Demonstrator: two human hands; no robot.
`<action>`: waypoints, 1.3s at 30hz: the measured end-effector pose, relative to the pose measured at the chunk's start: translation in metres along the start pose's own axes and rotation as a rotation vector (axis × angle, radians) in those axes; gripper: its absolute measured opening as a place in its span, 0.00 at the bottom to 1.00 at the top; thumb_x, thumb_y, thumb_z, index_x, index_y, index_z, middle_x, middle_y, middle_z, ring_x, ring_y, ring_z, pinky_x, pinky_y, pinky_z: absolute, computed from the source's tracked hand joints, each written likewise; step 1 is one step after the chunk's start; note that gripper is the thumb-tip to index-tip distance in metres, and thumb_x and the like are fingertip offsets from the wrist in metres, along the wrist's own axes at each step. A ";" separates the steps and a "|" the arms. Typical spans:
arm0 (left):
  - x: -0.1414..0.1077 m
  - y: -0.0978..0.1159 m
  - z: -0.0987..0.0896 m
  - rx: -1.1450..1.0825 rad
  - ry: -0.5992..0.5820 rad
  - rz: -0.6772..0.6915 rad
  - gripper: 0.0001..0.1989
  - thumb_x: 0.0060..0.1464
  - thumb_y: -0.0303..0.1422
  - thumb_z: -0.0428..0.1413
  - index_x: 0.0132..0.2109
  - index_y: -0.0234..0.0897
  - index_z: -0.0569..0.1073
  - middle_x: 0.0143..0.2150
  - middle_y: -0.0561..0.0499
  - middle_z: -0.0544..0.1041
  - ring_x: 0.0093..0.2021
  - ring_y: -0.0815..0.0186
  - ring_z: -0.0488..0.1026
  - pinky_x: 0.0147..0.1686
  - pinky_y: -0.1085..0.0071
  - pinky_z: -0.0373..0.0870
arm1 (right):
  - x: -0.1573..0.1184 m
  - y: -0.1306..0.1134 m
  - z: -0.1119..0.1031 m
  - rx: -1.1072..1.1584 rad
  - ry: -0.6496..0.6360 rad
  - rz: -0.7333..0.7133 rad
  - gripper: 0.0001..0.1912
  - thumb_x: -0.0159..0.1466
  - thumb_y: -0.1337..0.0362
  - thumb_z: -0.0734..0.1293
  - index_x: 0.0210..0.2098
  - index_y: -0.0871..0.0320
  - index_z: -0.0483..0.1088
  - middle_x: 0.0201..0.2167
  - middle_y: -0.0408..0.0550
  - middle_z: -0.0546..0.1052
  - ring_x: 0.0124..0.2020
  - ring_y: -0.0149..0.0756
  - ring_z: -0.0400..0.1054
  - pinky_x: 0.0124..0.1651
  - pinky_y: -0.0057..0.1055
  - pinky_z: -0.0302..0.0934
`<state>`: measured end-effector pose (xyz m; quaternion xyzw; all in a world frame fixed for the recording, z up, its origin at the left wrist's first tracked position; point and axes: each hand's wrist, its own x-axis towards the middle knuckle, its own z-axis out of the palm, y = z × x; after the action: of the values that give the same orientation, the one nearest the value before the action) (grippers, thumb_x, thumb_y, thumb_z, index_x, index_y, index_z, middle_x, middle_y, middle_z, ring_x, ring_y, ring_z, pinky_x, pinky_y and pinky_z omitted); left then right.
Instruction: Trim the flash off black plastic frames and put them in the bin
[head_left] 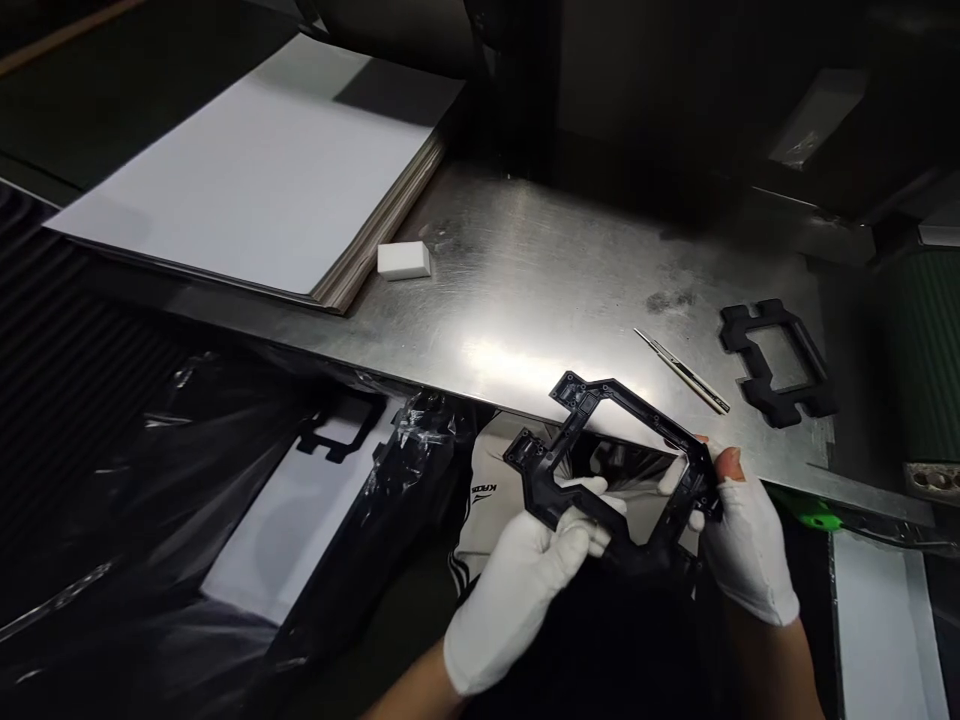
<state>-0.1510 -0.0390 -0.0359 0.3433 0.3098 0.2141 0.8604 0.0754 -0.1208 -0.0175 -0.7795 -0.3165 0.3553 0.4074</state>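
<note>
Desk [525,270]: steel, glare-lit; tweezers [681,370] near front edge.
Left hand [525,580]: closed around black frame [615,455], steadying it.
Right hand [742,540]: pinches frame's other side, tilted toward view.

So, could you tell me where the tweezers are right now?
In the head view, the tweezers lie on the metal table, right side, just left of the black foam frame.

I'm looking at a factory workstation: a scuffed steel bench [525,280], a stack of white sheets [262,170], tweezers [681,370], black moulded plastic frames [778,362] and plastic-lined bins [150,500]
</note>
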 end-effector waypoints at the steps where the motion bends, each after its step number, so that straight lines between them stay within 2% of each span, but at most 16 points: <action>1: 0.000 0.001 0.001 -0.008 0.000 -0.003 0.27 0.68 0.53 0.65 0.65 0.41 0.79 0.55 0.44 0.84 0.51 0.59 0.79 0.59 0.61 0.77 | -0.001 0.001 0.002 0.058 0.026 0.023 0.43 0.75 0.26 0.51 0.60 0.49 0.80 0.43 0.53 0.84 0.44 0.53 0.79 0.47 0.44 0.76; 4: 0.000 0.000 -0.001 0.014 0.009 -0.038 0.29 0.69 0.51 0.64 0.68 0.41 0.77 0.57 0.42 0.83 0.53 0.57 0.78 0.62 0.58 0.75 | -0.002 0.001 0.006 0.223 0.069 0.097 0.35 0.79 0.32 0.55 0.61 0.48 0.80 0.54 0.53 0.83 0.59 0.54 0.77 0.60 0.44 0.73; 8: 0.001 -0.001 -0.002 -0.019 0.045 -0.103 0.30 0.68 0.51 0.65 0.70 0.43 0.75 0.58 0.43 0.84 0.56 0.55 0.79 0.64 0.55 0.75 | -0.003 -0.001 0.008 0.285 0.068 0.132 0.30 0.80 0.36 0.58 0.63 0.47 0.78 0.63 0.51 0.80 0.68 0.53 0.70 0.65 0.42 0.71; 12: 0.002 0.003 0.000 -0.013 0.051 -0.101 0.24 0.66 0.52 0.66 0.61 0.43 0.82 0.60 0.43 0.83 0.58 0.54 0.79 0.64 0.57 0.76 | -0.003 0.001 0.009 0.276 0.073 0.130 0.28 0.80 0.36 0.59 0.63 0.44 0.78 0.64 0.47 0.79 0.66 0.49 0.72 0.65 0.39 0.70; 15: 0.003 0.005 0.001 -0.009 0.055 -0.117 0.20 0.66 0.52 0.66 0.51 0.41 0.85 0.63 0.44 0.82 0.59 0.54 0.80 0.61 0.59 0.77 | -0.004 0.004 0.010 0.196 0.070 0.105 0.32 0.79 0.33 0.56 0.62 0.45 0.79 0.61 0.49 0.81 0.64 0.51 0.74 0.64 0.41 0.71; 19: 0.004 0.003 0.000 -0.058 0.080 -0.138 0.23 0.64 0.52 0.68 0.55 0.41 0.83 0.59 0.43 0.83 0.57 0.54 0.80 0.58 0.58 0.79 | -0.004 0.003 0.009 0.084 0.056 0.072 0.39 0.78 0.30 0.52 0.63 0.49 0.78 0.55 0.55 0.82 0.58 0.55 0.76 0.60 0.45 0.73; 22: 0.004 -0.001 0.000 -0.081 0.069 -0.119 0.23 0.64 0.50 0.69 0.57 0.39 0.81 0.56 0.41 0.84 0.55 0.53 0.81 0.59 0.56 0.79 | -0.003 -0.002 0.010 0.112 0.046 0.084 0.38 0.78 0.31 0.52 0.61 0.48 0.79 0.48 0.53 0.83 0.51 0.52 0.78 0.57 0.43 0.73; 24: 0.003 -0.003 0.001 -0.114 0.063 -0.047 0.24 0.63 0.50 0.70 0.55 0.37 0.79 0.55 0.39 0.84 0.53 0.52 0.82 0.57 0.54 0.80 | -0.001 -0.006 0.014 0.138 -0.013 0.107 0.39 0.78 0.30 0.52 0.55 0.50 0.81 0.35 0.50 0.80 0.39 0.47 0.75 0.48 0.39 0.73; 26: 0.001 -0.006 0.000 -0.136 0.071 0.054 0.25 0.61 0.52 0.71 0.52 0.38 0.78 0.51 0.40 0.84 0.50 0.52 0.82 0.55 0.54 0.80 | 0.001 -0.008 0.022 0.140 -0.122 0.159 0.41 0.76 0.28 0.52 0.49 0.53 0.81 0.25 0.45 0.72 0.28 0.43 0.68 0.35 0.36 0.68; 27: 0.001 -0.006 -0.002 -0.137 0.081 0.104 0.25 0.60 0.53 0.71 0.50 0.38 0.77 0.48 0.42 0.84 0.48 0.53 0.82 0.54 0.55 0.79 | 0.002 -0.007 0.027 0.123 -0.191 0.176 0.42 0.75 0.26 0.53 0.48 0.54 0.81 0.23 0.44 0.69 0.25 0.41 0.65 0.32 0.36 0.64; 29: 0.002 -0.005 -0.006 -0.105 0.100 0.195 0.26 0.57 0.55 0.72 0.44 0.39 0.76 0.40 0.46 0.82 0.44 0.55 0.81 0.51 0.58 0.78 | 0.004 -0.003 0.038 0.042 -0.356 0.160 0.43 0.75 0.26 0.53 0.48 0.56 0.81 0.25 0.45 0.72 0.28 0.43 0.68 0.34 0.36 0.65; 31: 0.004 -0.002 -0.011 -0.060 0.118 0.255 0.28 0.55 0.58 0.72 0.38 0.38 0.75 0.32 0.49 0.78 0.38 0.58 0.78 0.45 0.62 0.77 | 0.005 0.004 0.049 -0.073 -0.532 0.092 0.42 0.77 0.28 0.52 0.49 0.56 0.80 0.33 0.49 0.79 0.38 0.47 0.74 0.45 0.40 0.68; 33: 0.006 0.003 -0.015 -0.013 0.114 0.256 0.31 0.54 0.62 0.71 0.34 0.37 0.74 0.30 0.49 0.76 0.36 0.59 0.77 0.40 0.64 0.75 | 0.005 0.010 0.055 -0.201 -0.642 0.047 0.39 0.79 0.32 0.52 0.51 0.56 0.80 0.41 0.51 0.83 0.45 0.50 0.77 0.53 0.43 0.68; 36: 0.006 0.010 -0.018 0.017 0.118 0.209 0.33 0.54 0.65 0.69 0.35 0.36 0.76 0.34 0.45 0.79 0.36 0.59 0.77 0.39 0.65 0.74 | 0.005 0.014 0.055 -0.330 -0.657 0.023 0.33 0.80 0.36 0.54 0.56 0.52 0.79 0.47 0.51 0.84 0.50 0.51 0.79 0.54 0.42 0.68; 39: 0.006 0.010 -0.018 0.013 0.129 0.217 0.31 0.57 0.62 0.69 0.35 0.35 0.76 0.37 0.44 0.81 0.37 0.60 0.76 0.38 0.67 0.72 | 0.006 0.009 0.045 -0.335 -0.648 0.006 0.32 0.80 0.36 0.56 0.60 0.51 0.78 0.43 0.49 0.84 0.47 0.50 0.79 0.53 0.42 0.69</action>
<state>-0.1602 -0.0206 -0.0413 0.3660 0.3269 0.3255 0.8083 0.0438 -0.1020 -0.0453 -0.6833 -0.4807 0.5284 0.1513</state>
